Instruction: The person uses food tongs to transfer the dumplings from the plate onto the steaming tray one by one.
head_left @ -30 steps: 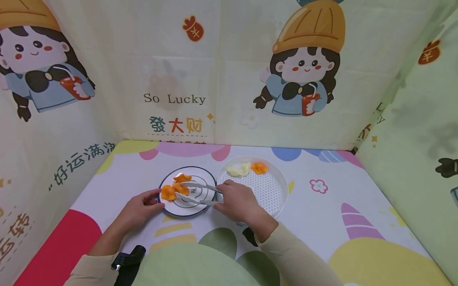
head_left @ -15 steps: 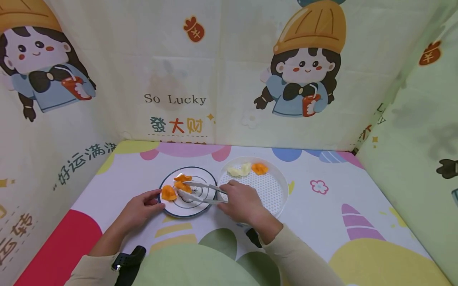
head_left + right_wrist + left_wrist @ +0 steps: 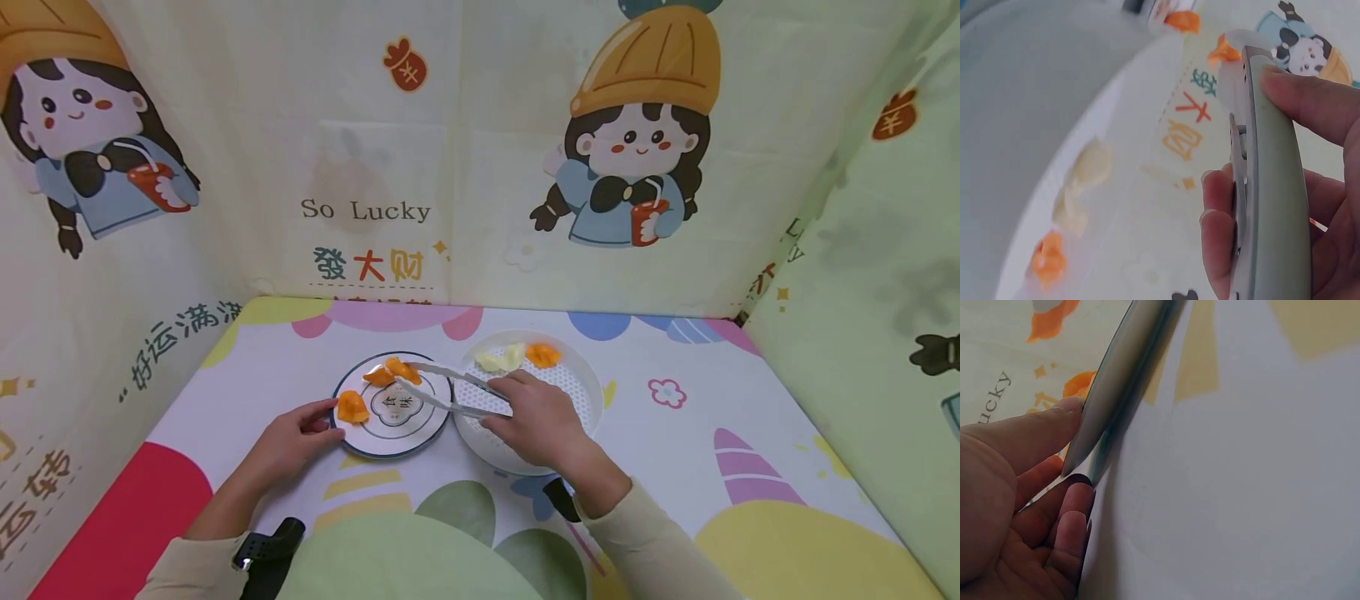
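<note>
My left hand (image 3: pixel 294 437) pinches the left rim of a blue-edged white plate (image 3: pixel 422 427); in the left wrist view the thumb lies over the rim (image 3: pixel 1110 381) with fingers beneath. My right hand (image 3: pixel 546 423) holds metal tongs (image 3: pixel 480 412), whose pale grip (image 3: pixel 1282 181) fills part of the right wrist view. The tong tips sit around an orange dumpling-like piece (image 3: pixel 403 369) at the plate's upper part. Against it lies another orange piece (image 3: pixel 379 377). A third orange piece (image 3: pixel 352 407) rests near the left thumb.
Right of the plate stands a round white tray (image 3: pixel 597 408) with a perforated bottom, partly under the right hand. A pale yellow piece (image 3: pixel 501 358) and an orange piece (image 3: pixel 543 356) lie at its far side. A printed cloth wall (image 3: pixel 487 167) rises behind the table.
The right hand and tongs have moved right and slightly away, the orange piece at the tips shifting toward the plate's far right. The left hand has stayed put.
</note>
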Demonstrator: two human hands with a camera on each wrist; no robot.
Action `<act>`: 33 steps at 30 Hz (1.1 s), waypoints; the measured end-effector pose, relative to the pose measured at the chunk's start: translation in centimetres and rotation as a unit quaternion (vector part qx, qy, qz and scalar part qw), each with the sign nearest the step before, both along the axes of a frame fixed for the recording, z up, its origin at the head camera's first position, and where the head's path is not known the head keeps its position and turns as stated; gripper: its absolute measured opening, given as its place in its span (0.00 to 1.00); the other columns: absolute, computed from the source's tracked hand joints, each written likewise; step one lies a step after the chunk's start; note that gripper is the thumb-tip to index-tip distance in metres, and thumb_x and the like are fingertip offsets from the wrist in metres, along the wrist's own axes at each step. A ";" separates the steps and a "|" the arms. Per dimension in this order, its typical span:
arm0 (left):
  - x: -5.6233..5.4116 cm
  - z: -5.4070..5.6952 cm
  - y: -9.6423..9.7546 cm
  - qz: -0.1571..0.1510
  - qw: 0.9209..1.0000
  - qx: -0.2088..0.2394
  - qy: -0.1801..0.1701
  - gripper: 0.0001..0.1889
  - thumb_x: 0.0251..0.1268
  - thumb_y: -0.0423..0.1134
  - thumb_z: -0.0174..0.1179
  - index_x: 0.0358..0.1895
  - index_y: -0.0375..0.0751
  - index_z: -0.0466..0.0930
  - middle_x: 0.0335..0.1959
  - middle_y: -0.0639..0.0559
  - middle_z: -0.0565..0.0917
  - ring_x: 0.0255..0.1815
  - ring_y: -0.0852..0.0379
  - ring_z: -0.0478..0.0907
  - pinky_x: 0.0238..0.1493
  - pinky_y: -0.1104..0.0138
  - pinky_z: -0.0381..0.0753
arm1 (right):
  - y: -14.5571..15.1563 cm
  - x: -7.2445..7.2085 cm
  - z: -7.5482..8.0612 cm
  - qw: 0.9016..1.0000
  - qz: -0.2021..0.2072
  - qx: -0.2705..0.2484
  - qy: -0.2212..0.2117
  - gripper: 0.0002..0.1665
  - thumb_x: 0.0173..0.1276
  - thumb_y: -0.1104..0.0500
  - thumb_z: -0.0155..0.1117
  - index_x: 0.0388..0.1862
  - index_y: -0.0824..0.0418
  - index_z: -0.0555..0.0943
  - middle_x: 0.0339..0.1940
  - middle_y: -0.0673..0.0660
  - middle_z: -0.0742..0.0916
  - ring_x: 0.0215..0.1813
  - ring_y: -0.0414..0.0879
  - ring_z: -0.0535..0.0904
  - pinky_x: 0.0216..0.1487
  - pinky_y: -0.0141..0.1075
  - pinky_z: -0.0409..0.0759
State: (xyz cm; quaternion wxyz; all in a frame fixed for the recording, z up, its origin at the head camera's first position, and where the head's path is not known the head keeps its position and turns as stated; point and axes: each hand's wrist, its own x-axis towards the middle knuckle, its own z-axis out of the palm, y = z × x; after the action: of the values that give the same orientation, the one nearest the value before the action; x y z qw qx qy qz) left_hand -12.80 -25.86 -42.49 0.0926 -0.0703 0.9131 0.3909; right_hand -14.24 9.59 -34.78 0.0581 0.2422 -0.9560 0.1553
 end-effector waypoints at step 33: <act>0.2 -0.1 0.4 0.014 1.000 0.003 0.000 0.39 0.63 0.51 0.69 0.74 0.37 0.66 0.54 0.38 0.77 0.54 0.41 0.71 0.55 0.50 0.78 | 7.5 -0.1 -0.3 0.997 -0.080 -0.004 -0.002 0.29 0.63 0.49 0.72 0.58 0.64 0.83 0.51 0.61 0.85 0.43 0.53 0.81 0.37 0.46 0.81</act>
State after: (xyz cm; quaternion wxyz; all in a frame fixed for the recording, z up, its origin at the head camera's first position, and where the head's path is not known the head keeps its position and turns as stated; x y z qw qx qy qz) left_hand -12.59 -25.46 -42.58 0.0870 -0.0830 0.9108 0.3951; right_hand -14.32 17.10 -35.08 0.0694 0.1647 -0.9718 0.1541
